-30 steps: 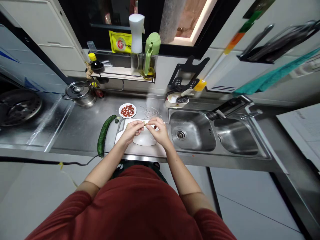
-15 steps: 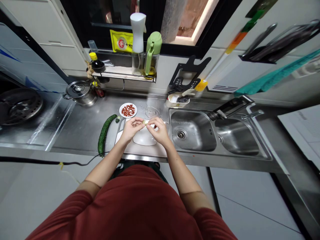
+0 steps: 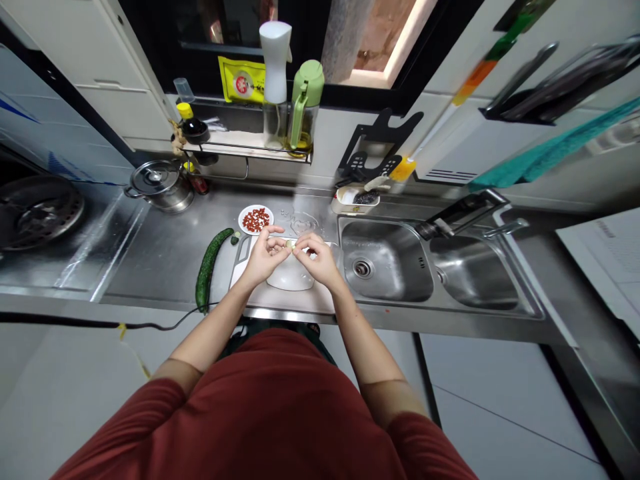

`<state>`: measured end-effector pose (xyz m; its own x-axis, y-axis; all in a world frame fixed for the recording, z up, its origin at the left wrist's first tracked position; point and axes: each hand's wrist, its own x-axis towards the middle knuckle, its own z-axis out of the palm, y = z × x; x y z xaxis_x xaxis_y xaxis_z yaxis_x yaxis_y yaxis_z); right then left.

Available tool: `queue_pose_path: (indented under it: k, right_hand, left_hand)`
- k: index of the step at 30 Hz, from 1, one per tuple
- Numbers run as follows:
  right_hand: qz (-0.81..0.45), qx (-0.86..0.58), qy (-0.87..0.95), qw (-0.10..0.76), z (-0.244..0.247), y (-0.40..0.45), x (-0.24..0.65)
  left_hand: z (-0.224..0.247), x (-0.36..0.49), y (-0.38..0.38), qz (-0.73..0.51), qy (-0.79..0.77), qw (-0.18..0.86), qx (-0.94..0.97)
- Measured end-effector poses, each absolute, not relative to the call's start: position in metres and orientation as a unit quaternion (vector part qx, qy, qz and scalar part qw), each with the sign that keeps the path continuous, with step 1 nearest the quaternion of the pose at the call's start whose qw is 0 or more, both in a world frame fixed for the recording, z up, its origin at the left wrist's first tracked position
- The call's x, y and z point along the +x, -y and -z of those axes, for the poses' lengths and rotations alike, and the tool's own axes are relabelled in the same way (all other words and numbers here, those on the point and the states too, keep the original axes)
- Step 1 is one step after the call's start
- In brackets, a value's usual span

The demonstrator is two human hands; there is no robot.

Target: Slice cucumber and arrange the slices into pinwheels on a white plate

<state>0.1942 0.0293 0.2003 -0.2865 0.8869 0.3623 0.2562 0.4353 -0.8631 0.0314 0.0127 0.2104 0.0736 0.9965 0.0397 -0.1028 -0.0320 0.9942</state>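
Note:
My left hand (image 3: 266, 257) and my right hand (image 3: 319, 262) meet over the cutting board (image 3: 245, 299). Their fingertips pinch a small pale clove-like piece (image 3: 291, 245) from both sides; its exact kind is too small to make out. Below them on the board lies a shiny whitish, rounded thing (image 3: 290, 279), partly hidden by my hands. Left of the board, a long green cucumber (image 3: 210, 267) rests on the steel counter, with a short cut-off end (image 3: 235, 239) beside its tip. Behind my left hand stands a white plate (image 3: 242, 225) of small red pieces (image 3: 257, 219).
A double steel sink (image 3: 385, 260) is on the right, with a black faucet (image 3: 447, 217). A lidded pot (image 3: 159, 183) stands back left, near the stove (image 3: 40, 207). Bottles, including a green-topped oil bottle (image 3: 306, 100), line a shelf (image 3: 235, 143). A cable (image 3: 100, 323) runs along the front edge.
The fingers of my left hand have lifted and spread somewhat, while its thumb side stays on the piece. My right hand is almost unmoved.

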Motion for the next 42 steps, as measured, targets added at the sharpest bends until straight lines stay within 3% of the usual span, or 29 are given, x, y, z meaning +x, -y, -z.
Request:
queue_pose_path:
  k: [11,17,25,31,37,42]
  right_hand:
    - [-0.395,-0.393,0.702,0.443,-0.203,-0.031,0.195]
    - [-0.387,-0.422,0.708,0.414,-0.19,-0.034,0.204]
    - [-0.361,-0.468,0.727,0.349,-0.125,-0.046,0.228]
    - [-0.336,-0.554,0.726,0.231,-0.067,-0.049,0.24]
    - [-0.259,-0.62,0.73,0.125,-0.051,-0.045,0.239]
    - [-0.212,-0.636,0.736,0.094,-0.055,-0.038,0.233]
  left_hand:
    - [-0.21,0.031,-0.014,-0.499,-0.428,0.482,0.579]
    - [-0.194,0.032,-0.024,-0.479,-0.426,0.536,0.548]
    - [-0.12,0.049,-0.042,-0.423,-0.433,0.615,0.505]
    - [-0.057,0.066,-0.051,-0.352,-0.494,0.651,0.456]
    - [-0.037,0.076,-0.054,-0.287,-0.569,0.595,0.491]
    - [-0.046,0.073,-0.049,-0.237,-0.626,0.443,0.597]
